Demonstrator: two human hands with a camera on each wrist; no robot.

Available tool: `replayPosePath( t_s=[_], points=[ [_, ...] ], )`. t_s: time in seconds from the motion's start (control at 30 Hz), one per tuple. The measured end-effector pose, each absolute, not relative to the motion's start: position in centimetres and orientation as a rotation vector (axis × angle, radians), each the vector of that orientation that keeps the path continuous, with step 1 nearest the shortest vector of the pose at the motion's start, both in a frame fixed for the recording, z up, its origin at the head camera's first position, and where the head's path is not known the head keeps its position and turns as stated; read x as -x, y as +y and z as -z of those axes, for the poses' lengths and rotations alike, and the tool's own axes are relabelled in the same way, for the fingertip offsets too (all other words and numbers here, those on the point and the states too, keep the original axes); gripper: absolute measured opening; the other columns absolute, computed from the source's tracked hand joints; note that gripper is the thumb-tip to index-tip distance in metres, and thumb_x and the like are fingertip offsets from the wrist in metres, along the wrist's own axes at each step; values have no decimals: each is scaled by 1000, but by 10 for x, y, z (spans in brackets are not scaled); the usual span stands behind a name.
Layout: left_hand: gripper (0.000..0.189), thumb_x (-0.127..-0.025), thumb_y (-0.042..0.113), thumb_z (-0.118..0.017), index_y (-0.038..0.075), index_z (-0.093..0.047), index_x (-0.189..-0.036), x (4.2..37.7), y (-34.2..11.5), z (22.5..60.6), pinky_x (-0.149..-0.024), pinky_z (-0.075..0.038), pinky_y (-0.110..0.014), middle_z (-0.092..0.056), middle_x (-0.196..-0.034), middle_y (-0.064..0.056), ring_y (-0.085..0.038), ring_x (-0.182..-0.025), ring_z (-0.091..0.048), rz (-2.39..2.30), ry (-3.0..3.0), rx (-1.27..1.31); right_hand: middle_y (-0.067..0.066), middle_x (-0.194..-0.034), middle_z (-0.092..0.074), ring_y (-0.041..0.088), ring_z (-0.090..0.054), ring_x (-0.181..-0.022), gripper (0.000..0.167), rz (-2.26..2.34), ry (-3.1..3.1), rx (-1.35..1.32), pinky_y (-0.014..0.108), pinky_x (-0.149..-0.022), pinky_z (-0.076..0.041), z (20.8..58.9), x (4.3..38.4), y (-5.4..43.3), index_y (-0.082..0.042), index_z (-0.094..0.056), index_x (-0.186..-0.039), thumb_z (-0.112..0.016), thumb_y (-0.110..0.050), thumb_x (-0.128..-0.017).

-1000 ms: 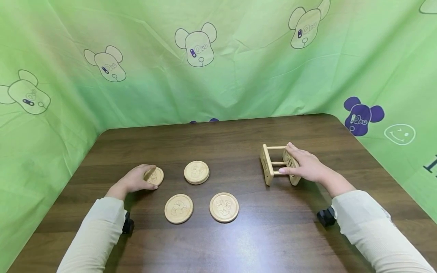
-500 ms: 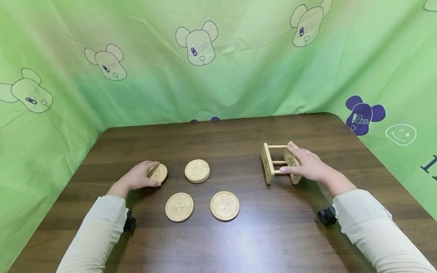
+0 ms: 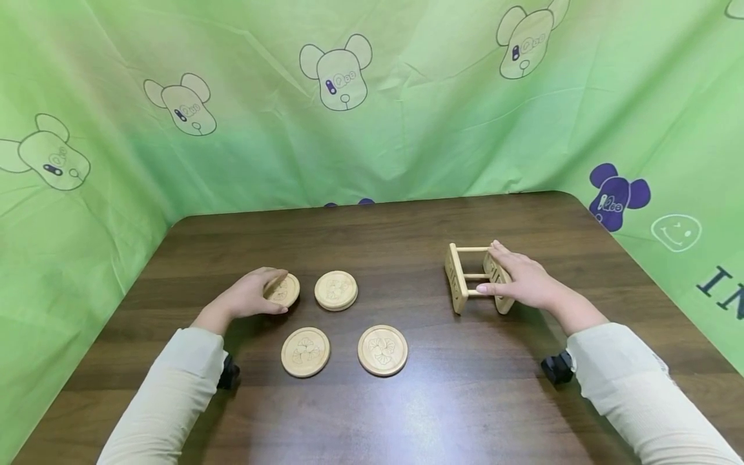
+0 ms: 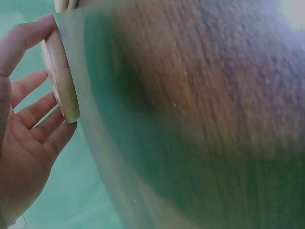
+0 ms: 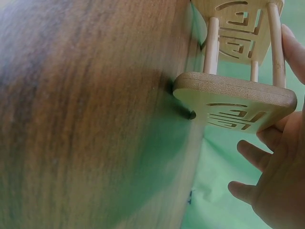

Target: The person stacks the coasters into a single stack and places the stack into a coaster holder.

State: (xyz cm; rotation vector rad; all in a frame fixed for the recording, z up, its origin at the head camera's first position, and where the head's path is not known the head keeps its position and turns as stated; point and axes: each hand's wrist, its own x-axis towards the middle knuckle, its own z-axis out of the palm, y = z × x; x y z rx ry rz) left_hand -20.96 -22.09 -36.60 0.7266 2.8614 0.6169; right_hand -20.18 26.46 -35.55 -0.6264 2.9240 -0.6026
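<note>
Across the back and sides, green cloth (image 3: 261,142) hangs in folds, printed with bear-like heads (some outlined, some solid purple); below it, a dark wood-grained table (image 3: 325,420) fills the lower part of the head view, a bright reflection near its front; two pale sleeves, left sleeve (image 3: 165,394) and right sleeve (image 3: 630,381), reach in from the near corners.

Right hand (image 3: 526,284): thumb and fingers spread fairly wide, holding one end panel of the wooden rack (image 3: 455,282); other fingers stretched loosely below the panel in the right wrist view; rack on the right half of the table, two cut-out panels joined by rods.

Left hand (image 3: 247,297): partly open, thumb opposed to the fingers, pinching the held disc (image 3: 285,292) by its rim; disc tilted; contact with the table cannot be told.

Stacked discs (image 3: 336,289): just right of the held disc, one on top of another; nearer the person, the left flat disc (image 3: 305,352) and the right flat disc (image 3: 383,351) lie apart, face up; smallest noted, the leaf engraving (image 3: 382,349) on the latter.
</note>
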Motion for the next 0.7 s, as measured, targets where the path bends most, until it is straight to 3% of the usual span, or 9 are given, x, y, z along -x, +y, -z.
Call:
replayPosePath(
  t_s=[0.7],
  points=[
    [71,-66,25,-70,-4,-42,-124,213,-193,354,-92,-30,-43,-44,-120,-21,-32,-112,-38,-645,2824,-860,29,-135,-13,48,-16,-118,85,600,2919,615,57,-91,-14,354,201,264,12,-21,-131,-58,-43,-77]
  ],
)
